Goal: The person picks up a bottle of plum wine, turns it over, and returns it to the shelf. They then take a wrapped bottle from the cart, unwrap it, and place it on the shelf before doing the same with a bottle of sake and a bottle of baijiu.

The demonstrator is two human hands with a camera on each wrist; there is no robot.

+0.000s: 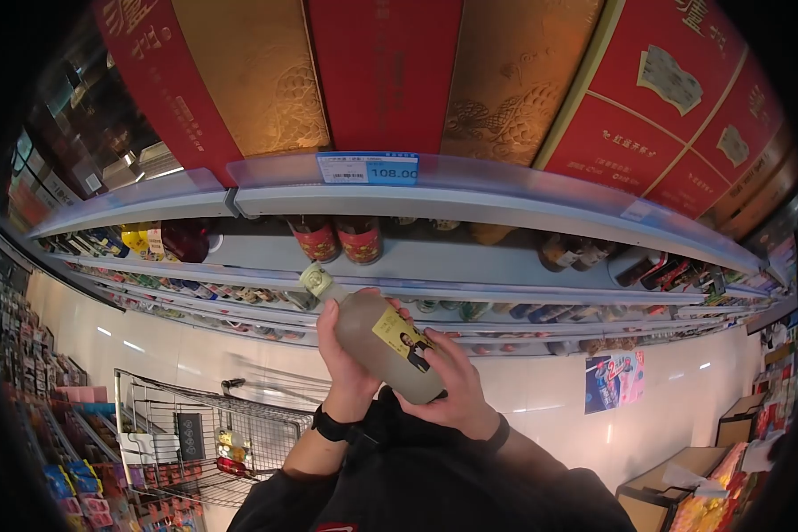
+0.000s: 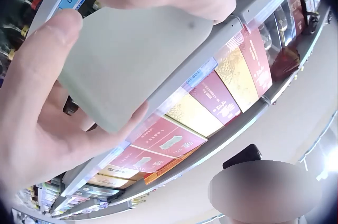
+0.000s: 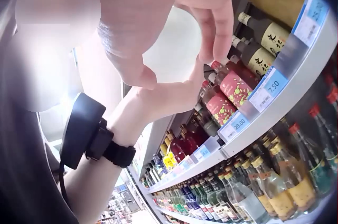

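Head view is showing you standing at a shop shelf [image 1: 470, 206], holding a frosted, pale bottle [image 1: 377, 341] tilted in front of your chest, its wrapped cap pointing up and left toward the shelf edge. What is inside cannot be told through the cloudy glass. A yellow label [image 1: 403, 337] with a small portrait is facing up.

Your left hand [image 1: 346, 355] is curling round the bottle from the left, fingers wrapped over its shoulder; in the left wrist view the thumb [image 2: 45, 50] and fingers are pressing against the pale body [image 2: 132, 55]. Your right hand [image 1: 448, 386] is gripping the lower part, fingers lying across the label side and the base. Both hands are closed on the bottle.

Above you, red and gold gift boxes [image 1: 381, 75] are sitting on the top shelf, with a blue price tag [image 1: 368, 168] on its rail. Just behind the bottle, dark bottles with red labels [image 1: 337, 238] are standing on the next shelf. The right wrist view is showing more rows of bottles [image 3: 248, 187] below. A wire shopping cart [image 1: 199, 434] is standing to your left, with a few items in it.
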